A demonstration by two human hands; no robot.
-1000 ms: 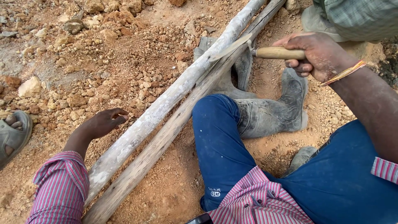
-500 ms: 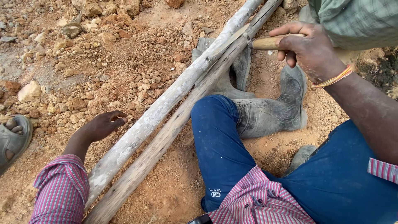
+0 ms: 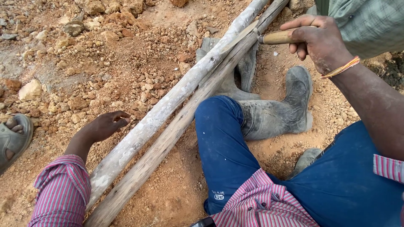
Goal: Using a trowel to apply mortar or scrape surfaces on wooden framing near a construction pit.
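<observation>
Head view looks down on two pale wooden poles [image 3: 168, 122] lying side by side on red, stony ground [image 3: 105, 63], their long axis running diagonally from beside the left sleeve up and away toward the right hand. The right hand [image 3: 317, 40] is closed around the wooden handle of a flat-bladed tool [image 3: 275, 38], whose blade reaches left and rests on the far stretch of the poles. The left hand [image 3: 105, 126] is open, fingers loosely spread, resting on the ground just left of the poles and not touching them. Between the hands sit the person's blue-trousered knee [image 3: 219, 138] and grey rubber boots [image 3: 277, 113]. A sandalled foot [image 3: 12, 138] lies well left of the left hand.
</observation>
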